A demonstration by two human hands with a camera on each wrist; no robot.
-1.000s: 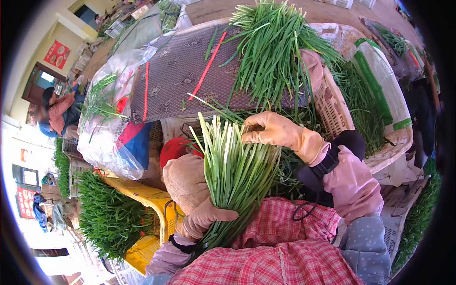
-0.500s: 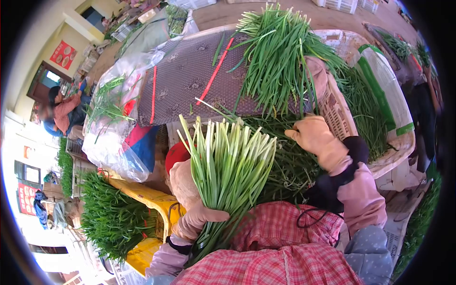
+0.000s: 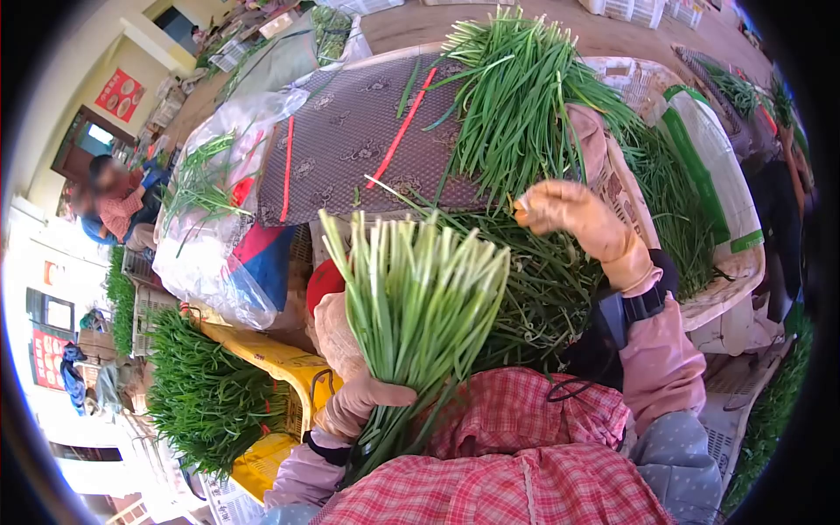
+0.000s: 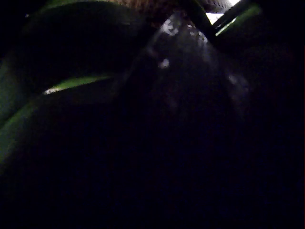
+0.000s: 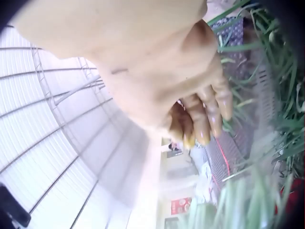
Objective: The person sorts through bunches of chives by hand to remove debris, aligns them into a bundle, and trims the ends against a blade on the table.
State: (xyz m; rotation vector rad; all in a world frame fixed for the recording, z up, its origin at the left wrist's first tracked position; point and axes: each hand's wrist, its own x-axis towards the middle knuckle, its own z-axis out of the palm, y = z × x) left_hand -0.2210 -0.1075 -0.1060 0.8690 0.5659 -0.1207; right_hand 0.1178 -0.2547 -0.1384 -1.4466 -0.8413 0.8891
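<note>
A bunch of garlic chives [image 3: 416, 306] stands tilted in front of the checked apron, pale cut ends upward. My gloved left hand [image 3: 363, 398] grips it low down, thumb across the front of the stalks. The left wrist view is mostly dark, with a few green leaves [image 4: 81, 82] at its edge. My right hand [image 3: 569, 219], in a tan rubber glove, is raised to the right of the bunch, apart from it. In the right wrist view the right glove's fingers [image 5: 209, 112] hang loosely curled, with nothing seen between them. Loose chives [image 3: 542, 297] lie below that hand.
A chive pile [image 3: 525, 114] lies on a patterned cloth [image 3: 341, 149] with red ties [image 3: 402, 122]. A crate [image 3: 626, 197] stands at the right, a yellow crate [image 3: 302, 372] with greens at the left. Plastic bags [image 3: 210, 262] lie beyond it. Another person [image 3: 118, 206] sits far left.
My right hand has left the tops of the bunch and moved right, then slightly up. The bunch has shifted a little left and fanned wider, still in my left hand.
</note>
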